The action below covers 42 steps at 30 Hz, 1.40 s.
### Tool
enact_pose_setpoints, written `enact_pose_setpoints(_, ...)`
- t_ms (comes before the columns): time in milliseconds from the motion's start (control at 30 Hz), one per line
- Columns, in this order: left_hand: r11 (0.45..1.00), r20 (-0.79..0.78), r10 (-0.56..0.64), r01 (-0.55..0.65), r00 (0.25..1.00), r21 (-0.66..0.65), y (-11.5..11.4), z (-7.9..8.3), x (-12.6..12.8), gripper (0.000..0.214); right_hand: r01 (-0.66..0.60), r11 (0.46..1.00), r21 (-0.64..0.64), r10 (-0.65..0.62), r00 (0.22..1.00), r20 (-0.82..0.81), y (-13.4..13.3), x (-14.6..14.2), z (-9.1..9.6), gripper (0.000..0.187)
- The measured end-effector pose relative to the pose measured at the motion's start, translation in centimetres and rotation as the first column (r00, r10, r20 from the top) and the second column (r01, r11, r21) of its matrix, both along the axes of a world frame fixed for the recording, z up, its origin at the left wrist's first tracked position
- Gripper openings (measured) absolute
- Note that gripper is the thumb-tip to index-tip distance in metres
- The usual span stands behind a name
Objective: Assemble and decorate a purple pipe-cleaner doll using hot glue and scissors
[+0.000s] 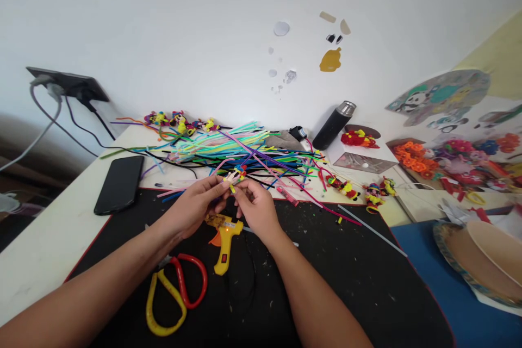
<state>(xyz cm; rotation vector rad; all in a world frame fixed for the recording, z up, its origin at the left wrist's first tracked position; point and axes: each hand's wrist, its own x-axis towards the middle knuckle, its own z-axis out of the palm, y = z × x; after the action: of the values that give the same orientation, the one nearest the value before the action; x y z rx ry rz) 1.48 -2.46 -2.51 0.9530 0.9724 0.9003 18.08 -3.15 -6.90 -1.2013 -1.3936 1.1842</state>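
My left hand [194, 204] and my right hand [256, 204] meet over the black mat [346, 283], fingers pinched together on a small pipe-cleaner figure [235, 175] in white, yellow and red. Both hands grip it from either side, the left at its body, the right at its lower end. Just below the hands lies a yellow glue gun [223, 239] with its cord trailing toward me. Scissors with red and yellow handles [175, 293] lie by my left forearm. Behind the hands spreads a big heap of coloured pipe cleaners [228, 147].
A black phone [120, 183] lies at the left on the white table. A black flask [333, 125] lies tilted at the back right. Finished small figures [346, 187] and craft flowers [416, 157] sit right. A paper plate [477, 261] rests on blue cloth. Cables hang from a wall socket [67, 84].
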Motion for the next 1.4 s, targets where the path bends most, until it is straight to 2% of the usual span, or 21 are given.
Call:
enact_pose_setpoints(133,0.999,0.030,0.021,-0.020,0.999,-0.042,-0.1,-0.2,0.3,0.046,0.021,0.995,0.099,-0.038,0.985,0.171,-0.2,0.1,0.0,0.017)
enact_pose_setpoints(300,0.996,0.037,0.064,-0.062,0.997,-0.060,0.1,-0.8,0.7,0.046,-0.007,0.971,0.238,-0.093,0.910,0.404,-0.5,0.2,0.5,0.019)
enact_pose_setpoints(500,0.996,-0.011,0.064,-0.065,0.998,-0.064,0.5,-1.3,0.5,0.048,-0.071,0.954,0.290,-0.092,0.854,0.512,-0.6,0.3,0.6,0.021)
enact_pose_setpoints(633,0.997,-0.072,0.045,-0.049,0.996,-0.059,0.4,-1.2,0.4,0.046,-0.078,0.955,0.286,-0.090,0.843,0.530,-0.7,0.4,0.5,0.020)
enact_pose_setpoints(733,0.998,-0.089,0.033,-0.038,0.995,-0.057,0.3,-1.0,0.3,0.045,-0.069,0.969,0.238,-0.057,0.872,0.486,-0.7,0.4,0.7,0.019)
enact_pose_setpoints(967,0.994,-0.012,-0.005,0.003,1.000,-0.105,0.1,-0.6,0.0,0.047,-0.059,0.990,0.127,0.015,0.945,0.326,-0.5,0.4,0.8,0.020)
enact_pose_setpoints(1100,0.993,0.019,0.001,0.001,1.000,-0.121,0.0,-0.6,-0.1,0.046,-0.053,0.990,0.131,0.006,0.942,0.337,-0.5,0.4,0.8,0.019)
enact_pose_setpoints(1400,0.996,-0.030,-0.004,0.001,1.000,-0.089,-0.1,-0.6,-0.1,0.047,-0.031,0.982,0.188,-0.043,0.924,0.380,-0.5,0.4,0.9,0.016)
